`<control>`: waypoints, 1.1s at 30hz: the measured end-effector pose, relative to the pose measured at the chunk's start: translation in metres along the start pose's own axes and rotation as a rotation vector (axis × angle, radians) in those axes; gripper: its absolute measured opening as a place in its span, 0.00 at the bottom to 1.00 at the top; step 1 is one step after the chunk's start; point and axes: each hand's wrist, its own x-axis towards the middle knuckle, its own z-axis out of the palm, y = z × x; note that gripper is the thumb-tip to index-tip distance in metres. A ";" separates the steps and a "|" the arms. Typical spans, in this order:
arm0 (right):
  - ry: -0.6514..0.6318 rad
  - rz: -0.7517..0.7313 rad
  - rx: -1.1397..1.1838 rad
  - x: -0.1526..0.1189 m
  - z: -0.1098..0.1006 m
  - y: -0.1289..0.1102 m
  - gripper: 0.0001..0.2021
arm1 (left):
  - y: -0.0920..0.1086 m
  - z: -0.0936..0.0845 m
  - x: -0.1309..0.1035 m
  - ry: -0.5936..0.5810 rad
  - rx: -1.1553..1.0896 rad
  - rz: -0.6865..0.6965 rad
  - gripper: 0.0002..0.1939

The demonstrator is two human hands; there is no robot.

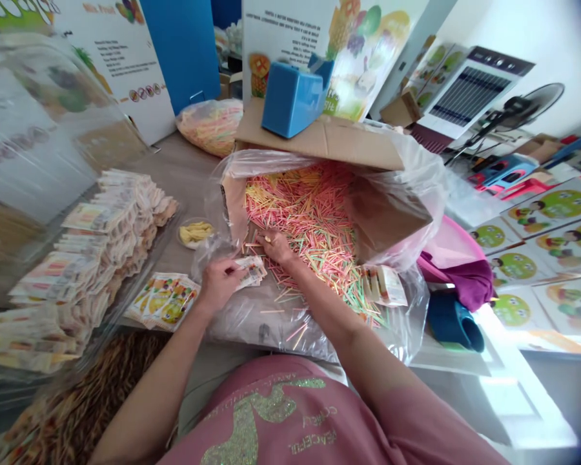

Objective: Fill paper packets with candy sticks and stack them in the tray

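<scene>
My left hand [217,285] is closed on a small printed packet [250,272], held flat just in front of the open carton [233,200]. Thin pink, yellow and green sticks [314,213] spill out of this carton, which lies on its side with a clear plastic liner [421,174]. At the left edge of the pile is my right hand [275,248], its fingers curled in among the sticks. Whatever those fingers pinch is too small to make out. Another printed packet [385,286] lies at the pile's right side.
Stacked packets [97,242] cover the table's left. Nearer me lie more yellow packets [165,300], and a small dish of yellow pieces [195,232] sits beyond. A blue tape dispenser [293,100] rests on the carton. Right of it are a pink basket [458,248] and a blue container [455,323].
</scene>
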 end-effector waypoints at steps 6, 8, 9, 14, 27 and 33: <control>0.131 0.147 0.469 -0.005 -0.015 -0.034 0.24 | 0.010 -0.009 -0.002 0.066 -0.442 -0.233 0.12; 0.061 0.137 0.619 -0.018 -0.019 -0.059 0.31 | 0.017 -0.009 -0.002 0.077 -0.501 -0.250 0.12; 0.016 0.124 0.664 -0.026 -0.021 -0.070 0.34 | 0.020 -0.008 -0.002 0.084 -0.520 -0.246 0.12; -0.110 0.016 0.608 -0.050 -0.024 -0.092 0.40 | 0.029 0.007 0.001 0.069 -0.621 -0.219 0.13; -0.212 -0.046 0.635 -0.059 -0.050 -0.115 0.43 | 0.023 0.024 -0.008 0.003 -0.818 -0.265 0.15; -0.472 -0.064 0.412 -0.051 -0.043 -0.099 0.33 | 0.030 0.022 -0.007 -0.058 -0.890 -0.276 0.16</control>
